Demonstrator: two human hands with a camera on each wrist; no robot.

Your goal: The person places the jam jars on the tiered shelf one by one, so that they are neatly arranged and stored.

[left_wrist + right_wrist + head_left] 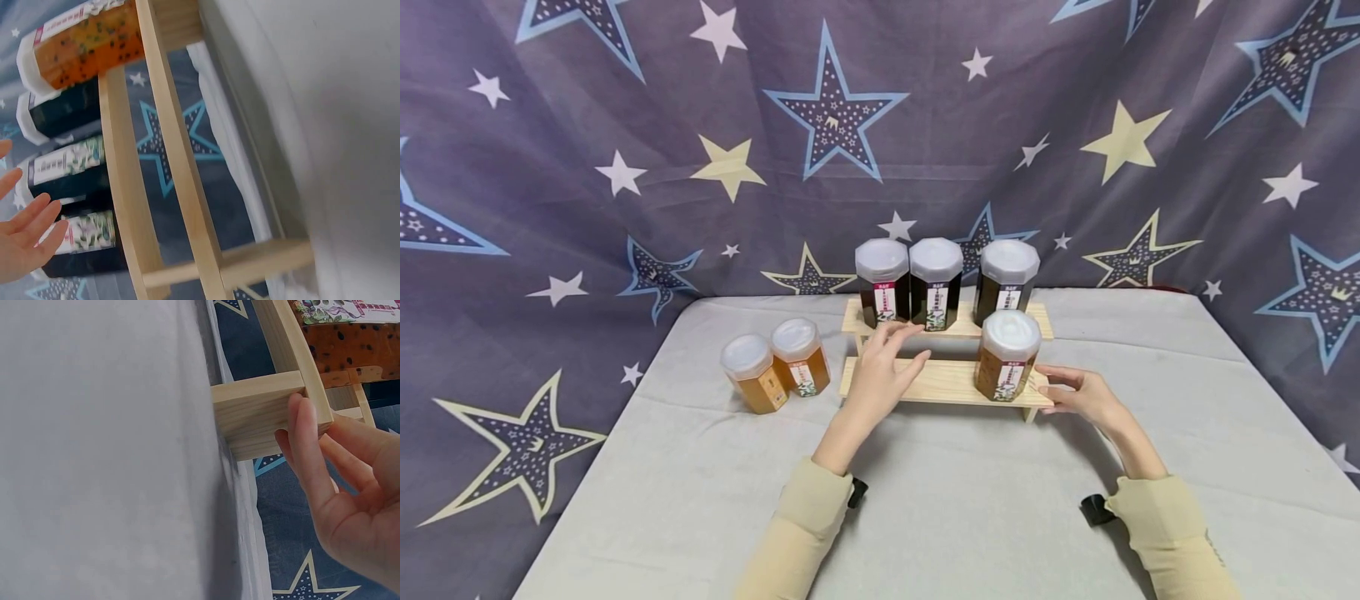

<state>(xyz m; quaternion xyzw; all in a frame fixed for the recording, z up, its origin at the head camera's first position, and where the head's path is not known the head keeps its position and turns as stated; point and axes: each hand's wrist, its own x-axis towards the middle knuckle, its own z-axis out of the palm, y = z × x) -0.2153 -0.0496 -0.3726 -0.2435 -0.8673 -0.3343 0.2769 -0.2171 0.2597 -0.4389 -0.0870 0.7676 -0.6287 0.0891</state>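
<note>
A two-step wooden display stand (947,382) holds the jars. My right hand (1078,393) is at the right end of its lower step, and the right wrist view shows its fingers (306,440) on both sides of the board's end. My left hand (882,371), fingers spread and holding nothing, is over the stand's left part, in front of the dark jars. Three dark jars with white lids, a left one (882,283), a middle one (936,283) and a right one (1006,279), stand on the upper step. An amber jar with dark specks (1006,358) is at the lower step's right.
Two more amber jars, one paler (756,375) and one with a label (802,358), stand side by side on the table left of the stand. A light grey cloth covers the table (955,500). Behind hangs a star-patterned curtain (925,158).
</note>
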